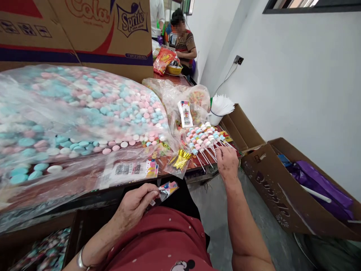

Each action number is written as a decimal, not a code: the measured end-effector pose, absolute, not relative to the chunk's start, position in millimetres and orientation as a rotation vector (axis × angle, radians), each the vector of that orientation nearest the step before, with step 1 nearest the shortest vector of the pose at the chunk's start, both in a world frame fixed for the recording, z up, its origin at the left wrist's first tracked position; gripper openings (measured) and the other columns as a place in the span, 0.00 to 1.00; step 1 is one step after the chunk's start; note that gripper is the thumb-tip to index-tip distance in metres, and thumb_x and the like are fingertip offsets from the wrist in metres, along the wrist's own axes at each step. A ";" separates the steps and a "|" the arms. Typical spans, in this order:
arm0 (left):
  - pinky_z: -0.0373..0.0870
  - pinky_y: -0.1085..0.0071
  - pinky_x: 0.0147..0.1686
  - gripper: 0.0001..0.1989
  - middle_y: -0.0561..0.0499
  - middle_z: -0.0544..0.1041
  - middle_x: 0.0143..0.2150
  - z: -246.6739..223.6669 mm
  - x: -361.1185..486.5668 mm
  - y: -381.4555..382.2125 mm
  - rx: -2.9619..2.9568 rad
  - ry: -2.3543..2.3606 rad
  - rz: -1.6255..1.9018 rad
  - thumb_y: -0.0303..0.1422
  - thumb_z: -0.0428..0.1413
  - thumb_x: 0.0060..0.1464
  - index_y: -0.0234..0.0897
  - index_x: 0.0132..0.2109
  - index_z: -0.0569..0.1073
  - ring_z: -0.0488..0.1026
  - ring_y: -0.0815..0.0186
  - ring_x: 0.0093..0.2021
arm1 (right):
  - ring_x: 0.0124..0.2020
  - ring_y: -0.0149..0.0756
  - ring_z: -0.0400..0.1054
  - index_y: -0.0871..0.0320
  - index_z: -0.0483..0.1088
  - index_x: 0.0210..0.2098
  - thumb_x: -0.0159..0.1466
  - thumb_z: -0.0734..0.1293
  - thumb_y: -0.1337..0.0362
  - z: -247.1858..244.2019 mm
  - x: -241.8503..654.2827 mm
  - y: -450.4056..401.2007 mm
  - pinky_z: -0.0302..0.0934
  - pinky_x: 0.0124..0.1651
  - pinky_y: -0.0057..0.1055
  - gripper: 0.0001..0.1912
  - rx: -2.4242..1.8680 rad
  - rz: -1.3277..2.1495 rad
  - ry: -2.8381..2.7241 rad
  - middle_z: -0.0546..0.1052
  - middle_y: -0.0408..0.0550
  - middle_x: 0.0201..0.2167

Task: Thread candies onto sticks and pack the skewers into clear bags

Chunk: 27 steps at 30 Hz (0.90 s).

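Observation:
My left hand (141, 197) pinches a small clear plastic bag with a colourful printed end (168, 189), just in front of the table edge. On the right, my right hand (227, 162) has its fingers closed at the white sticks of a pile of candy skewers (200, 136). The skewers carry pink, white and blue candies; the exact stick in my fingers is partly hidden. Gold twist ties (182, 159) lie on a clear packet between my hands. Flat printed bags (132, 169) are stacked at the table's front edge.
A big clear sack of pastel candies (113, 101) covers the table's left, before a cardboard carton (113, 41). A white cup of sticks (216, 118) and printed cards (185, 113) stand behind the skewers. Open boxes (270, 188) are at right. Another person (185, 43) sits farther back.

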<state>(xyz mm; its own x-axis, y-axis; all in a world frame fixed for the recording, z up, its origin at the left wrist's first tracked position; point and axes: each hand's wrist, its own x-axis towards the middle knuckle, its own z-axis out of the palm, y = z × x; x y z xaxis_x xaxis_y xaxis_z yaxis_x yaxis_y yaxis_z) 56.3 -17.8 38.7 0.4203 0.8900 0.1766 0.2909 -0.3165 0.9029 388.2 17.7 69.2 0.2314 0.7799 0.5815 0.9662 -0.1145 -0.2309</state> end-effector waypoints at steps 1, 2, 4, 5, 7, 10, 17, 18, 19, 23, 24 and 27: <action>0.68 0.79 0.27 0.11 0.55 0.78 0.27 39.0 56.8 -17.7 1.825 1.009 0.896 0.35 0.51 0.61 0.39 0.35 0.77 0.73 0.71 0.25 | 0.41 0.44 0.67 0.59 0.74 0.33 0.68 0.58 0.63 68.2 392.6 25.2 0.59 0.49 0.38 0.15 -2.059 -0.427 -1.648 0.78 0.55 0.36; 0.69 0.79 0.27 0.11 0.55 0.78 0.27 39.3 57.2 -17.5 1.824 1.006 0.900 0.35 0.51 0.60 0.39 0.34 0.77 0.73 0.71 0.25 | 0.41 0.44 0.67 0.60 0.75 0.33 0.68 0.58 0.63 66.9 394.6 32.0 0.58 0.48 0.37 0.15 -2.159 -0.415 -1.683 0.78 0.56 0.36; 0.69 0.80 0.27 0.11 0.55 0.78 0.26 39.5 56.9 -17.0 1.821 1.013 0.900 0.35 0.51 0.60 0.39 0.34 0.77 0.73 0.71 0.25 | 0.41 0.43 0.67 0.60 0.75 0.32 0.68 0.59 0.63 64.4 393.7 43.0 0.57 0.46 0.35 0.16 -2.283 -0.383 -1.714 0.78 0.57 0.37; 0.69 0.80 0.28 0.12 0.55 0.78 0.26 39.4 56.3 -16.7 1.819 1.022 0.891 0.35 0.51 0.60 0.39 0.34 0.77 0.73 0.71 0.25 | 0.40 0.42 0.67 0.60 0.75 0.31 0.68 0.59 0.64 63.4 392.5 47.1 0.56 0.44 0.34 0.15 -2.307 -0.369 -1.716 0.79 0.56 0.36; 0.68 0.79 0.27 0.13 0.55 0.78 0.26 38.1 54.4 -15.7 1.814 1.036 0.860 0.36 0.50 0.61 0.39 0.34 0.77 0.72 0.71 0.25 | 0.38 0.40 0.67 0.59 0.75 0.30 0.67 0.59 0.65 62.5 391.6 52.8 0.55 0.41 0.32 0.15 -2.310 -0.360 -1.702 0.78 0.55 0.35; 0.68 0.78 0.28 0.15 0.53 0.79 0.28 34.4 50.7 -13.5 1.778 1.059 0.817 0.38 0.49 0.62 0.38 0.35 0.77 0.72 0.70 0.26 | 0.37 0.40 0.66 0.59 0.74 0.31 0.67 0.56 0.67 65.4 396.7 56.0 0.55 0.40 0.32 0.16 -2.304 -0.387 -1.640 0.77 0.55 0.34; 0.70 0.74 0.35 0.14 0.50 0.79 0.30 33.1 42.8 -3.5 1.655 1.057 0.914 0.37 0.51 0.61 0.36 0.34 0.76 0.74 0.68 0.31 | 0.37 0.40 0.68 0.57 0.71 0.33 0.68 0.56 0.62 77.0 410.8 41.1 0.61 0.41 0.34 0.14 -1.780 -0.443 -1.520 0.75 0.51 0.32; 0.70 0.74 0.34 0.14 0.50 0.79 0.30 34.5 41.5 -1.9 1.635 1.065 0.916 0.37 0.51 0.61 0.36 0.34 0.76 0.74 0.69 0.30 | 0.36 0.39 0.69 0.57 0.71 0.34 0.68 0.58 0.61 77.8 408.8 35.8 0.62 0.40 0.34 0.13 -1.657 -0.400 -1.539 0.76 0.49 0.32; 0.69 0.74 0.32 0.14 0.50 0.79 0.30 36.0 40.1 -0.4 1.617 1.073 0.920 0.37 0.51 0.61 0.36 0.34 0.76 0.73 0.69 0.29 | 0.35 0.39 0.70 0.56 0.72 0.35 0.68 0.59 0.61 78.6 405.5 29.9 0.63 0.40 0.34 0.12 -1.560 -0.348 -1.580 0.76 0.48 0.32; 0.68 0.75 0.29 0.14 0.51 0.79 0.29 42.1 33.0 5.1 1.603 1.068 0.919 0.39 0.51 0.61 0.36 0.34 0.76 0.71 0.70 0.27 | 0.36 0.38 0.72 0.54 0.74 0.39 0.68 0.62 0.63 85.2 384.7 6.1 0.65 0.41 0.35 0.08 -1.330 -0.181 -1.785 0.78 0.46 0.33; 0.68 0.75 0.29 0.14 0.51 0.79 0.30 43.3 31.0 6.5 1.605 1.058 0.908 0.39 0.52 0.60 0.36 0.34 0.75 0.71 0.70 0.27 | 0.36 0.38 0.72 0.54 0.74 0.40 0.68 0.63 0.64 88.2 379.1 1.7 0.65 0.41 0.35 0.08 -1.290 -0.152 -1.836 0.78 0.46 0.33; 0.68 0.75 0.30 0.13 0.50 0.80 0.30 46.2 25.8 10.8 1.604 1.019 0.867 0.39 0.52 0.60 0.35 0.35 0.75 0.71 0.70 0.27 | 0.36 0.37 0.72 0.54 0.75 0.41 0.67 0.63 0.67 99.1 365.0 -5.7 0.65 0.41 0.36 0.08 -1.188 -0.118 -1.994 0.78 0.47 0.34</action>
<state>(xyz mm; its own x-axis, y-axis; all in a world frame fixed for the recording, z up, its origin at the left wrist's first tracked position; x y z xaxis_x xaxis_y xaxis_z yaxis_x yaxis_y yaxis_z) 25.8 10.8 46.2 0.3865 0.9208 0.0530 0.1993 -0.1394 0.9700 365.0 -5.7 99.1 -0.2441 0.7012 0.6698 0.7756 0.5558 -0.2992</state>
